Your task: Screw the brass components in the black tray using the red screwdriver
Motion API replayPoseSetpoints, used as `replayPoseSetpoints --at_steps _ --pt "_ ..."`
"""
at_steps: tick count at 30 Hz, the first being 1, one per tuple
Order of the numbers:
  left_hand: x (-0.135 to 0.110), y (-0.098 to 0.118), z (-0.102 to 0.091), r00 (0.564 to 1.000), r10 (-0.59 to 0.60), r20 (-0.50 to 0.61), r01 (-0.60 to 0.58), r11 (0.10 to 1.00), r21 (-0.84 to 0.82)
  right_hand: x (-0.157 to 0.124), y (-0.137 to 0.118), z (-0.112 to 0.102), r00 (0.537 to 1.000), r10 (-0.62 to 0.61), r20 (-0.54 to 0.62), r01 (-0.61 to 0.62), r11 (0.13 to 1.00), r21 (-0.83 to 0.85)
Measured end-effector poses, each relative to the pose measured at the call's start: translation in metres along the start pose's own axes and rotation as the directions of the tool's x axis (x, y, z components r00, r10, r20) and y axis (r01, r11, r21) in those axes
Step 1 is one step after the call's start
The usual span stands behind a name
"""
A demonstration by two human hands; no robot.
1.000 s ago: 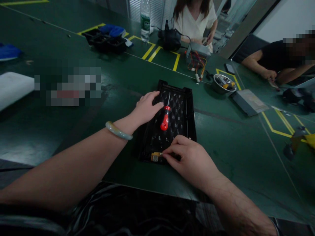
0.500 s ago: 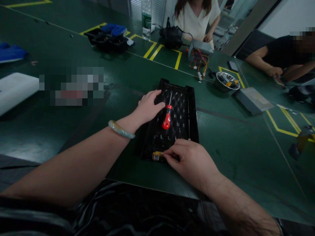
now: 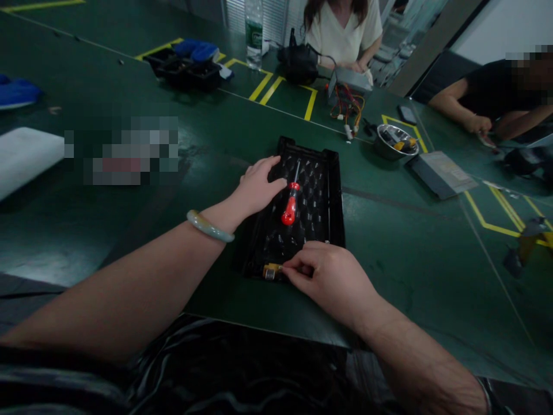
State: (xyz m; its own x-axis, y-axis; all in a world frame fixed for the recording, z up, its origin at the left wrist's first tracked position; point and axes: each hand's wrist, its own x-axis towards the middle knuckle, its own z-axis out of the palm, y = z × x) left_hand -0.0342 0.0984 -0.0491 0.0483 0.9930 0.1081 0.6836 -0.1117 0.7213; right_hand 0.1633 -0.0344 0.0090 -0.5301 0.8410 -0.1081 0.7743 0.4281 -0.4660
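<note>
A shallow black tray [image 3: 309,213] with a bumpy floor lies on the green table before me. Inside it rests a red-handled screwdriver [image 3: 290,207], its metal shaft pointing away from me. At the tray's left rim is my left hand [image 3: 259,187], fingers spread, thumb reaching over the tray beside the screwdriver; it holds nothing. Low at the near end, my right hand [image 3: 328,274] pinches the right end of a small yellow part with a silvery block [image 3: 271,271]. The exact kind of this part is too small to tell.
Beyond the tray stand a metal box with coloured wires [image 3: 349,86], a steel bowl [image 3: 396,144] of small parts and a flat grey panel [image 3: 443,173]. A black bin [image 3: 185,69] and a water bottle [image 3: 254,34] are farther back. Two people sit across the table.
The whole view has shifted slightly. Both hands keep nearly the same pose, the right still pinching the small yellow part at the tray's near end.
</note>
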Motion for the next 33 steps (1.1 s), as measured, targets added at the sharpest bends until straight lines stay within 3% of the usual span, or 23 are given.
replayPoseSetpoints --at_steps 10,14,18,23,33 --pt "-0.001 0.001 -0.001 1.0 -0.014 0.014 0.014 1.0 0.011 -0.006 0.009 -0.024 0.982 -0.009 0.189 0.006 1.0 0.018" --pt "0.0 0.0 -0.001 1.0 -0.003 0.01 0.003 1.0 0.011 -0.007 0.015 -0.032 0.991 0.052 0.127 -0.058 0.997 0.05" --pt "0.0 -0.001 -0.001 1.0 0.0 0.007 0.0 1.0 0.005 -0.008 0.017 -0.035 0.995 0.039 0.088 -0.042 0.998 0.038" --pt "-0.001 0.001 -0.002 1.0 -0.013 0.01 0.013 1.0 0.002 -0.006 0.009 -0.025 0.991 -0.001 0.13 -0.002 1.0 0.022" --pt "-0.001 0.002 -0.001 1.0 -0.012 0.004 0.012 1.0 0.017 -0.002 0.005 -0.015 0.998 0.008 0.063 -0.005 0.999 -0.048"
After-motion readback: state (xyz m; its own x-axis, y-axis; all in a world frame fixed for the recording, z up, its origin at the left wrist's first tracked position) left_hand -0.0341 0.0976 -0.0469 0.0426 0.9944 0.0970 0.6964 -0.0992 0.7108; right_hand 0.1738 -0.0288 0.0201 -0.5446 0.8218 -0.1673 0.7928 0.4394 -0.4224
